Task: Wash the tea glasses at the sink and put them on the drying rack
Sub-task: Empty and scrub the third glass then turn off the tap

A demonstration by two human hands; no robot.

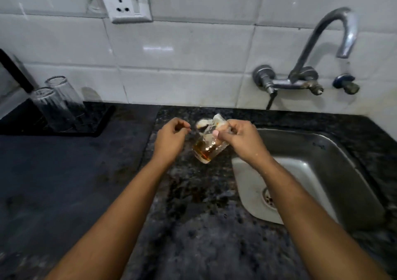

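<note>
The right hand [240, 140] pinches a tilted tea glass [207, 148], tea pooled in its base, over the counter at nine o'clock from the sink [322, 150]. The left hand [171, 137], loosely curled, holds nothing; wet fingers could let the glass slip, spilling tea

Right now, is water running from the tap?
No, the tap spout shows no stream below it, and the sink under it holds no falling water.

White tiled wall [171, 49] (socket [125, 2] mounted) above dark speckled granite counter [193, 226].
</note>
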